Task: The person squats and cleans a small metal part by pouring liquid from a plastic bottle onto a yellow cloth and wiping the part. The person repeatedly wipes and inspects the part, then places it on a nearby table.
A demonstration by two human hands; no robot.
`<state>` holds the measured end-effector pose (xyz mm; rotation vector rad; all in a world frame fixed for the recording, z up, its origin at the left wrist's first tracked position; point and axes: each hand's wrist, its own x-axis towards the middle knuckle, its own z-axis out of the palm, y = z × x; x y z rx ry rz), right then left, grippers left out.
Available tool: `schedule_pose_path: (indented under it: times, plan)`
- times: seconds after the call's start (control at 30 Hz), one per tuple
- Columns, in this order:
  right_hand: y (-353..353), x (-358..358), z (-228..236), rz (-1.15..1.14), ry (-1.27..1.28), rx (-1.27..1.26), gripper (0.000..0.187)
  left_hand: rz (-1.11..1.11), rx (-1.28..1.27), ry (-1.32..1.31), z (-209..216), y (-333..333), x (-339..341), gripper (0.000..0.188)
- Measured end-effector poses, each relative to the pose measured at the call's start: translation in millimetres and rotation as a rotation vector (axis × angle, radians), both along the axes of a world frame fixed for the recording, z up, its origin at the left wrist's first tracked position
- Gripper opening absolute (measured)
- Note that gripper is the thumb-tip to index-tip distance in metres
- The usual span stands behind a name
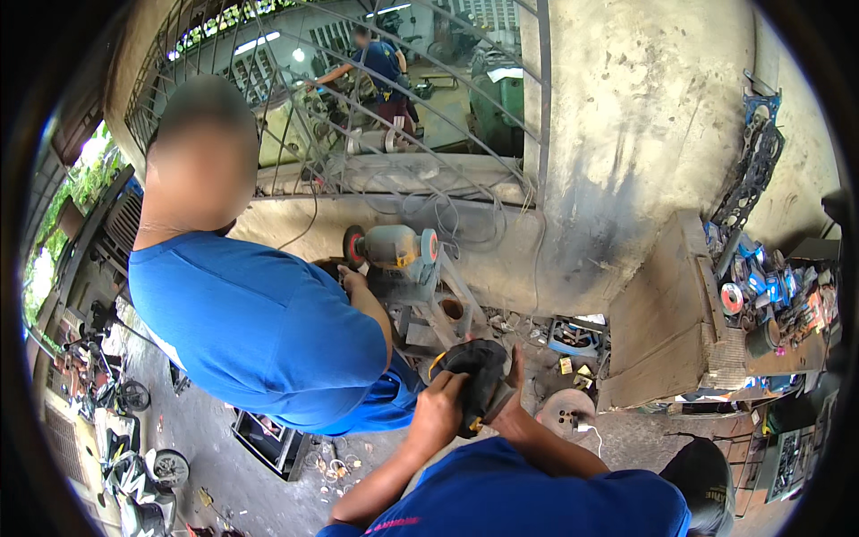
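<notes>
The left hand [437, 413] has its grip closed on a rounded black object with yellow edging [480, 369], above a blue fabric shirt [537, 492] bearing pink lettering [394, 524]. The right hand [510, 407] touches it, closure indeterminable.

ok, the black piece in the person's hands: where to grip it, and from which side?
Probably the rounded far end of the black piece, coming from the bench grinder side: the left hand and right hand flank it, while that end looks free of fingers.
</notes>
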<state>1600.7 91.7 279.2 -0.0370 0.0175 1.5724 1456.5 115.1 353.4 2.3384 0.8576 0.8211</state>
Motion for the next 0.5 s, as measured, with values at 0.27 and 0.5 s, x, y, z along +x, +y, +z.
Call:
schedule_pose_path:
  times: [0.27,0.5]
  plan:
    - [9.1,27.0,8.8,-0.015,-0.255,0.163,0.092,-0.158,-0.538,-0.161,21.2,7.8,4.6,0.039]
    - [20.2,27.8,-3.9,-0.057,-0.101,0.221,0.088,0.075,-0.142,-0.053,19.0,-10.7,50.1,0.044]
